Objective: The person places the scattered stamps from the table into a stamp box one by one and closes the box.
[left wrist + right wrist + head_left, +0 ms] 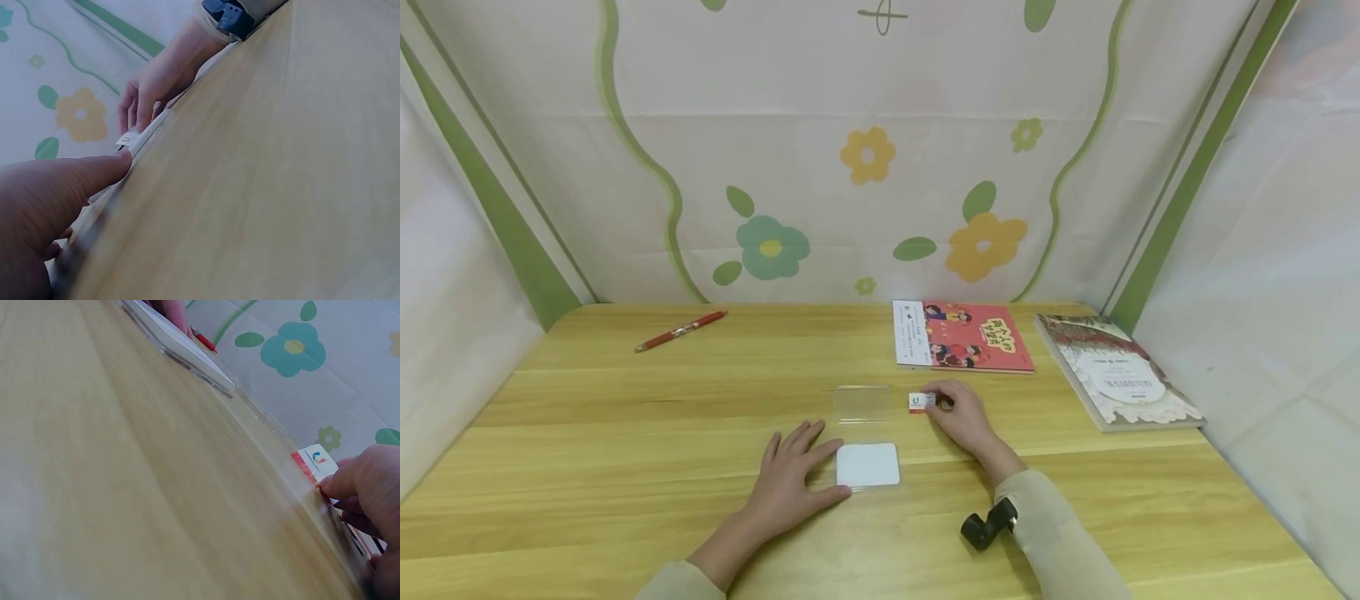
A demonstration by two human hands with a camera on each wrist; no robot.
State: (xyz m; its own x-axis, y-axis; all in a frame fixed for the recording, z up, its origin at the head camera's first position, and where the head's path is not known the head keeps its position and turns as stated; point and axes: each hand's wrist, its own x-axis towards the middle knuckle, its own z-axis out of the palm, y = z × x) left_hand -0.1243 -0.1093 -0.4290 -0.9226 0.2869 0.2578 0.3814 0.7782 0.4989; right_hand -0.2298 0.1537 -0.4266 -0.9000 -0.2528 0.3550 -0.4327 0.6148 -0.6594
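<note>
My left hand [792, 479], fingers spread, rests at the left side of a shallow clear plastic case [898, 486] with a white insert [867, 465]. Its thumb touches the near left corner and its index fingertip the far one. Just behind the case lies a clear plastic lid [862, 405], flat on the table. To the right of that lid, my right hand [961, 415] pinches a small white and red card [317, 461] by its right end between thumb and fingers. The card is low over the wood, and its right part is hidden under the fingers.
A red pen [681, 332] lies at the back left of the wooden table [625, 417]. Behind the right hand is a red and white booklet [970, 337], with a thicker book [1120, 375] at the right edge. Flowered cloth [820, 167] hangs behind.
</note>
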